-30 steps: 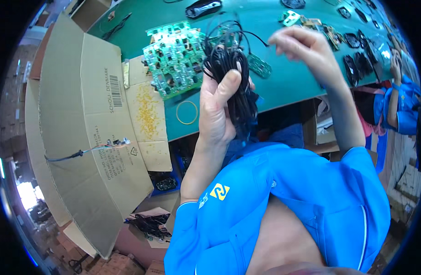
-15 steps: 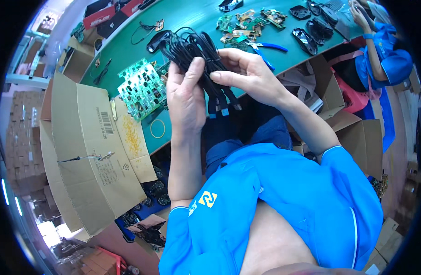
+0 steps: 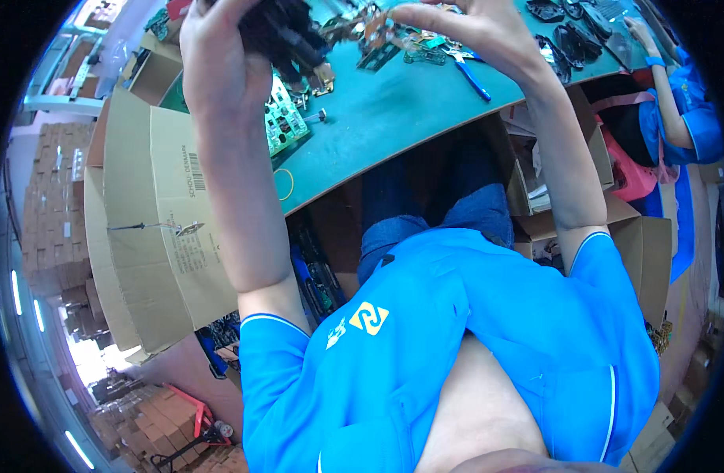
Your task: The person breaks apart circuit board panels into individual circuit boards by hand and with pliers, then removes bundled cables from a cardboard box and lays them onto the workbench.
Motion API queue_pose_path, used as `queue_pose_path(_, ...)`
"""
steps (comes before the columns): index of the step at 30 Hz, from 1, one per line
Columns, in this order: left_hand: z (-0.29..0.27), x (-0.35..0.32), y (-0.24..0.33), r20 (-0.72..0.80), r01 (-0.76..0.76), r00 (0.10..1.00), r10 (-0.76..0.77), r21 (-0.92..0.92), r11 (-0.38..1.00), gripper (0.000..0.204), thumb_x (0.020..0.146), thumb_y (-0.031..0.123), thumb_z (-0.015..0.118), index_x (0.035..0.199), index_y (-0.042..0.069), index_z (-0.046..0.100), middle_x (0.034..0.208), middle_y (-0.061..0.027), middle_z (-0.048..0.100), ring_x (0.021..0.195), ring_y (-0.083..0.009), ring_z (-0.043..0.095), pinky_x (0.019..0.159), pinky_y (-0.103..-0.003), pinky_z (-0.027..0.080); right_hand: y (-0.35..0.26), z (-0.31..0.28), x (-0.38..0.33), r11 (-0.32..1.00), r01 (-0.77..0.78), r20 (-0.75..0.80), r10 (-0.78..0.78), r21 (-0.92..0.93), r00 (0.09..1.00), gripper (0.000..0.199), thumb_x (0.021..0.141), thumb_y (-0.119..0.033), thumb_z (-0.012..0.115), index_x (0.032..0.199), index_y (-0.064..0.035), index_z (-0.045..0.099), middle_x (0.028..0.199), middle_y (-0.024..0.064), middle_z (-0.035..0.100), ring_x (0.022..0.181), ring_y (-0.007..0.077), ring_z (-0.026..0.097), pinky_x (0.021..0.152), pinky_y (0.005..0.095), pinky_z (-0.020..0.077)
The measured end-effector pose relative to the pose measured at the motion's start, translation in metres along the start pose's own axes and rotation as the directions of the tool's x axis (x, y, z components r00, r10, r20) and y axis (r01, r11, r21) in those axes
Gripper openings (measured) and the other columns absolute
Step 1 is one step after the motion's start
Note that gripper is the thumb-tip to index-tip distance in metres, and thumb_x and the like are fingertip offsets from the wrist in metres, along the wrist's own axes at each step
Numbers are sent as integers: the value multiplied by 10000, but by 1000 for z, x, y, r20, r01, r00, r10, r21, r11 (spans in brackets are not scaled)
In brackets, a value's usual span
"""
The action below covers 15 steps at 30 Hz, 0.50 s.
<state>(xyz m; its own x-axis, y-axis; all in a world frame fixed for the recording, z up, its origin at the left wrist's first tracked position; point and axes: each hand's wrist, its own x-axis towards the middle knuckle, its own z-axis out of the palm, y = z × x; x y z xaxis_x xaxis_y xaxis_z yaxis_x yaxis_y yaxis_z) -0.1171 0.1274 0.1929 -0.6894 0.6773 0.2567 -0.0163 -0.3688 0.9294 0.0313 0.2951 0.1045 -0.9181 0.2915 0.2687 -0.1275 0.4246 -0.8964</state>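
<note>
My left hand [image 3: 220,55] is closed around a bundle of black cables [image 3: 287,35], blurred and partly cut off by the top edge. My right hand [image 3: 488,31] is raised opposite it, with its thumb pointing left against a few small brown and green circuit boards [image 3: 374,39]. These boards are smeared by motion, and the right fingers run out of view at the top. Under the left hand a green circuit board panel [image 3: 283,118] lies on the table. Blue-handled pliers [image 3: 472,79] rest below the right hand.
The green table [image 3: 362,134] carries a yellow rubber band [image 3: 284,184] near its front edge. Black plastic shells [image 3: 579,43] lie to the right. An open cardboard box [image 3: 149,221] stands left, another carton [image 3: 535,165] right. A co-worker's arm [image 3: 669,102] shows far right.
Both hands moved up and apart. The left carried the cable bundle up and left; the right let go of the bundle's side and is now at the small boards. The view has shifted slightly.
</note>
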Motion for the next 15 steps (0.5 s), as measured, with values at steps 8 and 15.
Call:
queue_pose_path(8,-6,48,-29,-46,104,994,-104,13,994,231,826,108,716,1012,-22,673,777,-65,683,632,-131,629,634,-203,489,73,33,115,938,156,74,-140,-311,987,504,915,-362,662,1187,60,610,1114,226,640,873,214,639,717,315,533)
queue_pose_path(15,4,50,-54,-39,220,975,-218,43,975,191,821,68,705,997,-6,688,744,-47,676,626,-125,624,621,-209,490,101,43,139,989,-48,-303,89,141,949,438,950,-410,564,830,-7,690,721,83,647,613,189,583,557,305,476)
